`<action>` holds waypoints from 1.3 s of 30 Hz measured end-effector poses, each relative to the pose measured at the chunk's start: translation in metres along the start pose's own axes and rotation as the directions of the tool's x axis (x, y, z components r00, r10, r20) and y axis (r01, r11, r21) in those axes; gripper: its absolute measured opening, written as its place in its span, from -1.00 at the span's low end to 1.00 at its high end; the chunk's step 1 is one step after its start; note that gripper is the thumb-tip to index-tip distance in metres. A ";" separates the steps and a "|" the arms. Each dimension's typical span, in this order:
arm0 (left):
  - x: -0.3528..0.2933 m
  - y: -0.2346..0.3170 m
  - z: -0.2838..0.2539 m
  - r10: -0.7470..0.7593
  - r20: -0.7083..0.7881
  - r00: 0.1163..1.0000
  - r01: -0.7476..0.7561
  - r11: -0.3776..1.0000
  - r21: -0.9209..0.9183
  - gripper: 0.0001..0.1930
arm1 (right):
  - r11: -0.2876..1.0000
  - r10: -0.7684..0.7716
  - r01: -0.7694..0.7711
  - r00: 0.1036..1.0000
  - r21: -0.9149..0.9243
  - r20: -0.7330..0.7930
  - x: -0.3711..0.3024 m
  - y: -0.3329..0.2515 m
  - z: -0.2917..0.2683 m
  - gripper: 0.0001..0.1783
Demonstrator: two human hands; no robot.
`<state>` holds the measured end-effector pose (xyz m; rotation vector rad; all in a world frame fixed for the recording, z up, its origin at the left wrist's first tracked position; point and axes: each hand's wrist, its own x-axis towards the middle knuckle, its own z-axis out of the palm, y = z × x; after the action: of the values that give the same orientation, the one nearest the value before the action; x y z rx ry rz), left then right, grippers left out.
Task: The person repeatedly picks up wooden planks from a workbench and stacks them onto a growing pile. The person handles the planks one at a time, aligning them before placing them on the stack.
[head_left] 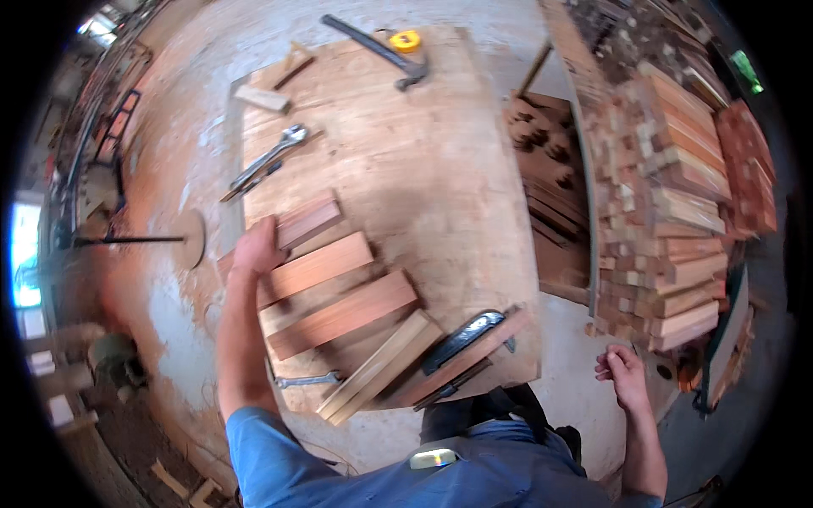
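My left hand (258, 246) is closed around a short reddish wooden block (312, 219) at the left side of the plywood board (423, 161). Below that block lie two more reddish blocks, a middle one (322, 266) and a longer one (345, 317), roughly parallel to it. Off the board's right side, my right hand (625, 372) hangs in the air with fingers loosely curled and a little apart. Nothing shows in it. Nearest my body are a pale wooden strip (379, 366), a black hand plane (461, 340) and a reddish wooden strip (474, 356).
A hammer (373, 49), a yellow tape measure (405, 41), an adjustable wrench (271, 157), a pale wood offcut (263, 98) and a spanner (309, 380) lie on the board. Stacked lumber (677, 220) rises at the right. A round disc on a rod (191, 240) stands at the left.
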<state>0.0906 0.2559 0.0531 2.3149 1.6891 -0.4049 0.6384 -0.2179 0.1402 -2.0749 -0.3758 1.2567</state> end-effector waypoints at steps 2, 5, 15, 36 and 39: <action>-0.002 0.007 -0.001 -0.073 0.018 0.997 0.074 0.997 -0.019 -0.44 | 0.998 0.014 -0.014 1.000 -0.061 -0.002 -0.001 -0.008 -0.002 -0.72; 0.007 -0.019 0.033 0.082 -0.091 0.992 -0.094 0.986 -0.139 -0.34 | 0.996 -0.012 0.016 0.999 -0.083 0.052 0.002 0.004 -0.010 -0.74; -0.020 0.076 -0.043 0.152 -0.356 0.922 -0.174 0.984 -0.030 -0.05 | 0.978 -0.181 0.202 0.951 -0.060 0.252 -0.022 -0.035 -0.033 -0.65; -0.273 0.545 0.030 0.172 -0.157 0.972 -0.215 0.404 -0.889 -0.52 | 0.176 -0.854 0.642 0.477 -0.746 0.209 0.086 -0.105 -0.310 -0.48; -0.279 0.562 0.027 0.174 -0.192 0.966 -0.251 0.436 -0.864 -0.51 | 0.105 -0.832 0.680 0.460 -0.725 0.311 0.105 -0.108 -0.303 -0.42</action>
<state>0.5437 -0.1682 0.1494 1.6520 1.1238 0.5448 0.9617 -0.2013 0.2361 -1.9966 -1.9705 0.1459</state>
